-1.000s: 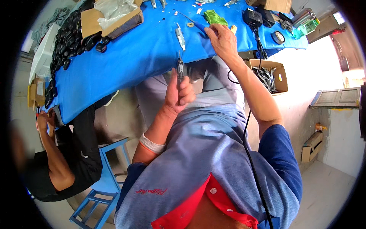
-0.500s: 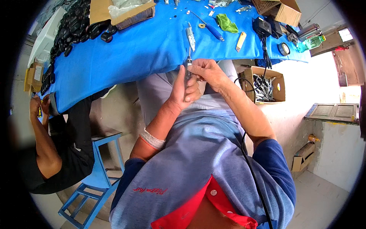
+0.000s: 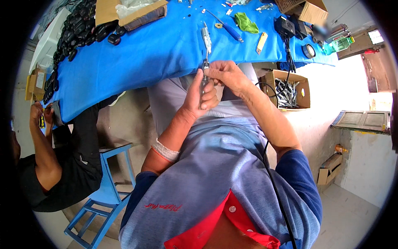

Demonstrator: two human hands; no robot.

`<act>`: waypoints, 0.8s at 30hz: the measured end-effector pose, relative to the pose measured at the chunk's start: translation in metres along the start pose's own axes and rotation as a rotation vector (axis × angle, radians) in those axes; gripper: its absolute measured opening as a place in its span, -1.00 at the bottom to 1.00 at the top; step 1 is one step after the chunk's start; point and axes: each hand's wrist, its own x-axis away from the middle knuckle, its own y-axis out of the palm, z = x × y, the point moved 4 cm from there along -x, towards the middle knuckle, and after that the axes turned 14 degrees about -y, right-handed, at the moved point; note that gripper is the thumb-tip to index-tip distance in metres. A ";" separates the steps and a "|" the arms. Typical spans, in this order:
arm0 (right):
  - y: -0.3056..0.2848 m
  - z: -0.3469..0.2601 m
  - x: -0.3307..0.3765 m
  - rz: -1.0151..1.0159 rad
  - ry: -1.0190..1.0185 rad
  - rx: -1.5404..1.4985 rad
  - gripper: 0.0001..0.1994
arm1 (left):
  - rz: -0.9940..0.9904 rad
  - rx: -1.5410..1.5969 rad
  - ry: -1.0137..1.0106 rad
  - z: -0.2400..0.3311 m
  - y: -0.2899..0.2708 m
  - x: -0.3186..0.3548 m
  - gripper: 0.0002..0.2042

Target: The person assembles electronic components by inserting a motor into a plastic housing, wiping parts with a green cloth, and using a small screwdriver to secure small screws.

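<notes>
My left hand (image 3: 199, 96) is wrapped round a slim dark-grey piece (image 3: 204, 83) with a silvery upper end, held upright over my lap at the table edge. The fingers of my right hand (image 3: 226, 74) pinch its upper end from the right; the fingertips hide part of it. A thin shaft rises above the piece toward a narrow silver metal part (image 3: 206, 38) on the blue cloth (image 3: 137, 60). I cannot tell whether the two are joined. Right of that part lies a blue-handled screwdriver (image 3: 233, 33) with a long thin shaft.
Black rounded casings (image 3: 83, 25) are heaped at the left, beside an open cardboard box (image 3: 145, 18). Rightward lie a green cloth (image 3: 246, 23), a yellowish strip (image 3: 261, 43), black adapters (image 3: 285, 26) and a tape roll (image 3: 308, 51). A carton (image 3: 304, 93) of metal parts stands below. A co-worker's arm (image 3: 46, 153) is at left.
My hands keep their grip on the slim piece, with only a slight shift of the right fingers. The co-worker at the left has moved a little.
</notes>
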 end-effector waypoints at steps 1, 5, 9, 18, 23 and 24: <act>-0.001 0.000 0.000 -0.009 0.002 0.010 -0.77 | 0.012 -0.020 0.002 0.000 -0.001 0.000 -0.44; -0.009 -0.002 -0.006 0.011 -0.021 0.145 -0.76 | 0.174 -0.075 -0.006 0.003 -0.002 0.003 -0.45; -0.038 -0.032 -0.019 0.299 -0.360 0.644 -0.76 | 0.073 -0.019 0.023 0.007 -0.015 0.011 -0.45; -0.081 -0.056 -0.061 0.473 -0.527 1.461 -0.69 | 0.279 0.017 0.105 0.022 -0.032 0.028 -0.45; -0.087 -0.040 -0.072 0.397 -0.468 1.445 -0.72 | 0.301 0.007 0.147 0.032 -0.031 0.031 -0.46; -0.089 -0.039 -0.072 0.401 -0.481 1.453 -0.72 | 0.313 0.009 0.143 0.033 -0.030 0.031 -0.46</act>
